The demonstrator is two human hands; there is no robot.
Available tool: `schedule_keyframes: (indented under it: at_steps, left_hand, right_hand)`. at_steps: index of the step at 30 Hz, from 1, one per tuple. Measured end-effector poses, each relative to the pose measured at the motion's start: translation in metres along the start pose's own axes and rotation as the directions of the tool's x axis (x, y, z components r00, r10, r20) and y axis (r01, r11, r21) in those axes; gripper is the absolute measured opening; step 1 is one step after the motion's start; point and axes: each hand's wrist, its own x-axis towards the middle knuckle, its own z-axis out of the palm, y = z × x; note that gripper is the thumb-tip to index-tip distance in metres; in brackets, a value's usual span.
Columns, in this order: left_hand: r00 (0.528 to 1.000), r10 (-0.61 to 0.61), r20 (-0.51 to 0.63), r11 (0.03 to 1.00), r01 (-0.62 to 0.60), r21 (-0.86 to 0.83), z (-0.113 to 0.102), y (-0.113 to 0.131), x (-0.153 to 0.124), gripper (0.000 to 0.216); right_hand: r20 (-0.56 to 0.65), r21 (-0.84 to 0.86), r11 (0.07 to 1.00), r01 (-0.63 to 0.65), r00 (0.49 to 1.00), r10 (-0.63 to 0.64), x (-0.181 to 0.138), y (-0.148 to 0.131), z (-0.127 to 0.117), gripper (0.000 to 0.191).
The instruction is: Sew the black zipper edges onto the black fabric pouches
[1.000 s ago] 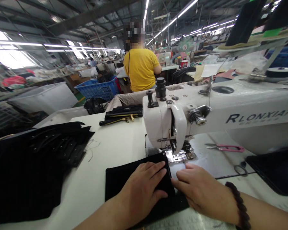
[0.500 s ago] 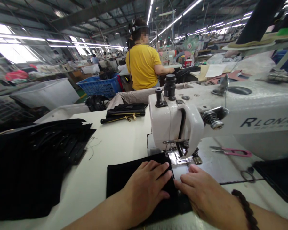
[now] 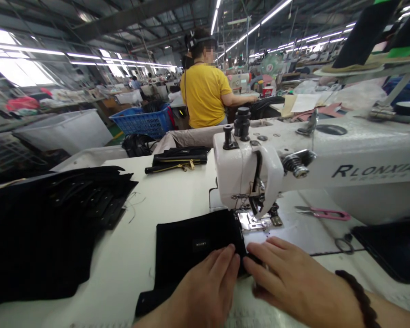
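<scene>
A black fabric piece [image 3: 181, 250] with a small label lies on the table, its right edge by the presser foot [image 3: 254, 221] of a white sewing machine [image 3: 248, 168]. My left hand [image 3: 208, 287] is closed on the lower right part of the piece, fingers together and bent. My right hand [image 3: 287, 278], with a dark beaded bracelet at the wrist, pinches the same piece at its right edge, below the presser foot. My left thumb is hidden. A rolled black edge shows at the piece's lower left.
Stacked black pieces [image 3: 48, 228] lie at the left. Black zippered pieces [image 3: 177, 159] lie at the table's back. Pink-handled thread snips [image 3: 328, 212] and a dark flat object [image 3: 392, 250] are at the right. A co-worker in a yellow shirt [image 3: 205, 93] stands beyond.
My left hand has slid toward me and drawn its fingers together, uncovering the label. The fabric's right edge has shifted slightly left and away from me. My right hand's fingers have moved on the edge.
</scene>
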Motion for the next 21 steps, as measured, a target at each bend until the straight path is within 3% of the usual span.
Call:
schedule_keyframes:
  at_steps: [4, 8, 12, 17, 21]
  left_hand:
    - [0.998, 0.027, -0.05, 0.999, -0.026, 0.031, 0.003, 0.0, 0.006, 0.031]
    - [0.995, -0.057, -0.079, 0.995, 0.063, 0.076, 0.001, 0.0, 0.012, 0.033]
    - [0.985, 0.078, -0.151, 0.995, -0.069, 0.065, -0.005, 0.0, 0.015, 0.036]
    - [0.978, 0.167, -0.123, 0.984, -0.159, 0.076, -0.001, 0.002, 0.019, 0.042]
    - [0.987, 0.136, -0.082, 0.989, -0.131, 0.067, 0.009, 0.004, 0.017, 0.043]
  right_hand:
    - [-0.107, -0.134, 0.991, 0.031, 0.993, -0.046, 0.003, -0.005, 0.007, 0.041]
    - [-0.173, -0.115, 0.99, 0.078, 0.98, -0.098, 0.002, -0.003, 0.007, 0.033]
    - [-0.17, -0.075, 0.987, 0.144, 0.973, -0.154, -0.003, 0.001, 0.008, 0.024]
    - [-0.025, -0.049, 0.99, 0.134, 0.991, -0.135, -0.01, 0.0, 0.013, 0.028]
    - [0.085, -0.014, 0.993, 0.116, 0.99, -0.115, -0.01, 0.0, 0.016, 0.03]
